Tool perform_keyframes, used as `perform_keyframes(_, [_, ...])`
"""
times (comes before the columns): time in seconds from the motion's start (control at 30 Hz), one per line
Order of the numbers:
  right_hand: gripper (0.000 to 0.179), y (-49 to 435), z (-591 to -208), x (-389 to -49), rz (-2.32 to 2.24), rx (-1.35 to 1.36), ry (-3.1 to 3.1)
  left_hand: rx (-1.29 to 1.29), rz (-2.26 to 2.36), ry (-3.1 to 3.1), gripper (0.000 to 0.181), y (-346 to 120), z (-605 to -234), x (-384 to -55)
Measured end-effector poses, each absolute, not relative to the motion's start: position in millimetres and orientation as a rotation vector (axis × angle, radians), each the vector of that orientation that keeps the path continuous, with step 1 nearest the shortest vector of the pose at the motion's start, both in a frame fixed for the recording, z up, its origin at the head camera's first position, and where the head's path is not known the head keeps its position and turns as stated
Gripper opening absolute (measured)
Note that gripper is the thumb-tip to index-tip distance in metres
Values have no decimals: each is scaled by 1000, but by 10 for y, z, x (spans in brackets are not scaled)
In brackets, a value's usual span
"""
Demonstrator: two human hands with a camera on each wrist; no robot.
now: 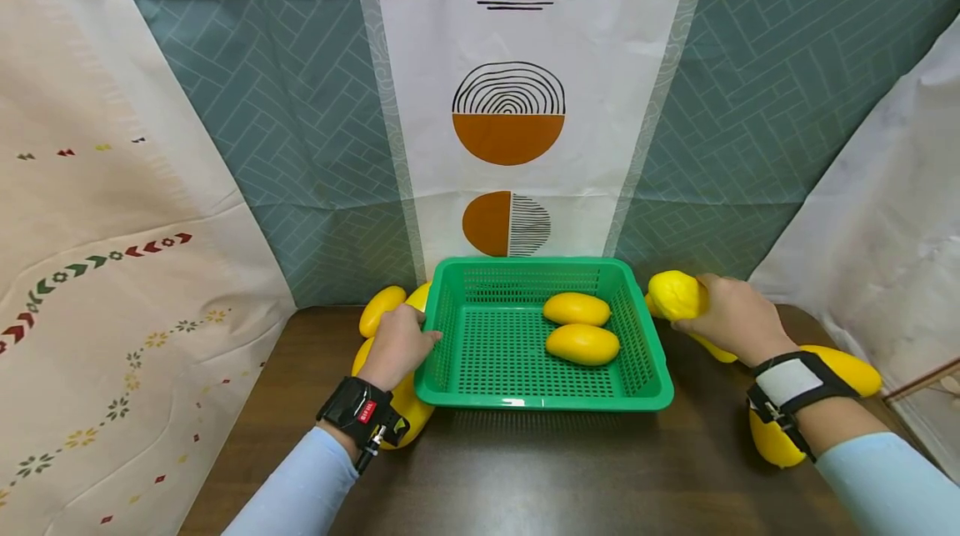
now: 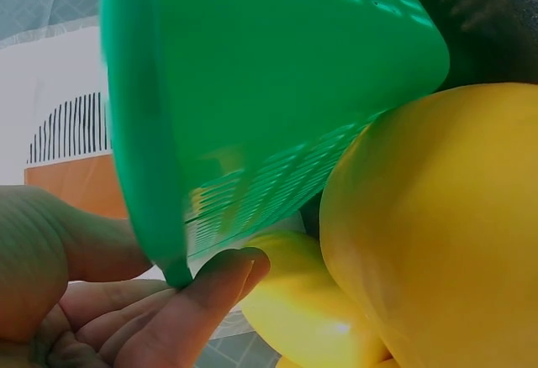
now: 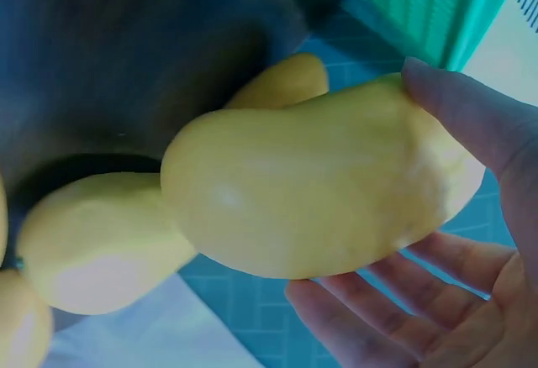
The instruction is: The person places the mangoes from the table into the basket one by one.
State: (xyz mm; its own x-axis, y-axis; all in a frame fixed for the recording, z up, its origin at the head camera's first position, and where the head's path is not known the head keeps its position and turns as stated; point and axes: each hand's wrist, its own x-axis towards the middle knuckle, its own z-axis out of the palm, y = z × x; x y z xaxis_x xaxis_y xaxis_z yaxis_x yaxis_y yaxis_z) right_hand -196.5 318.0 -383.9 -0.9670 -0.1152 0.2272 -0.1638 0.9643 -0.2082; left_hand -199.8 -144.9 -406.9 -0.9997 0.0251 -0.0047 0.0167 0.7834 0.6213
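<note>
A green plastic basket [image 1: 543, 403] with perforated sides stands mid-table, two yellow mangoes [image 1: 582, 344] lying side by side in its right half. My left hand [image 1: 400, 346] pinches the basket's left rim, thumb on one side and fingers on the other, as the left wrist view shows. Just right of the basket, my right hand [image 1: 731, 315] holds a yellow mango [image 3: 311, 183] between thumb and fingers, raised above other mangoes. In the head view this mango [image 1: 677, 295] is seen nearly end-on.
Several mangoes [image 1: 381, 311] crowd the basket's left side, partly behind my left hand and wrist. More lie on the right, among them one mango [image 1: 843, 369] by my right wrist and another [image 1: 774, 438] below it. A patterned cloth [image 1: 330, 252] hangs behind the dark table [image 1: 525, 469].
</note>
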Motion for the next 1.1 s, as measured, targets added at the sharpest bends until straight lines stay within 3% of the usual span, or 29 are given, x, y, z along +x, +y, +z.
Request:
perform_keyframes(0.33, [82,2872,-3596,-2072,350,212,-2820,32,1042,2951,44,-1454,-4070,-1995])
perform_keyframes(0.67, [76,2459,-3415,-2133,310,289,-2800,24,1039,2942,46,-1447,-4052,-1987])
perform_keyframes(1.1, [73,1942,-3490,-2105,301,494,-2826,2,1054,2934,37,-1454,-4050,-1984])
